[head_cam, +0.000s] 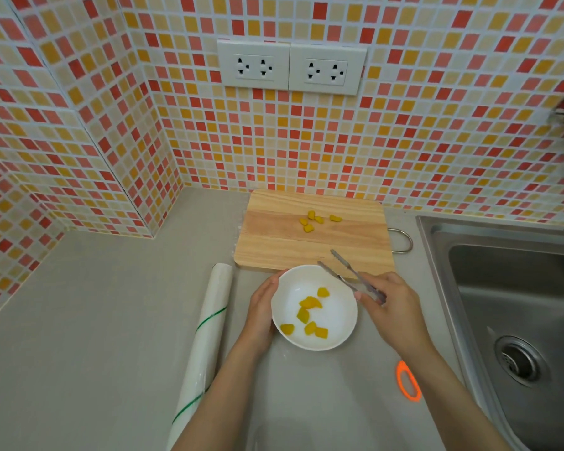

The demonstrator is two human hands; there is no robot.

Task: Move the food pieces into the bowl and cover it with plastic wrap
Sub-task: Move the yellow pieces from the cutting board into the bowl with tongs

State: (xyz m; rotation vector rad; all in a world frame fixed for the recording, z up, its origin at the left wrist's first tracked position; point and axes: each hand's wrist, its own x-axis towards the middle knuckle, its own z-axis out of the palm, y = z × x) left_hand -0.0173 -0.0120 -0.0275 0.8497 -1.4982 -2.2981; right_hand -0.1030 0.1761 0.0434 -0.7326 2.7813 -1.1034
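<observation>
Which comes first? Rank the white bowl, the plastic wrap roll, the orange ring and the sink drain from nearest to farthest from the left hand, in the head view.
From the left hand:
1. White bowl, touching it on the right.
2. Plastic wrap roll, just left.
3. Orange ring, right, near the sink.
4. Sink drain, far right.

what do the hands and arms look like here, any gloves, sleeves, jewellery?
Both are bare. The left hand and right hand wear no gloves, and no rings, watch or wristbands show. Both forearms are uncovered all the way to the bottom edge of the frame, so no sleeve is visible. No markings, tape or cables on either arm.
</observation>
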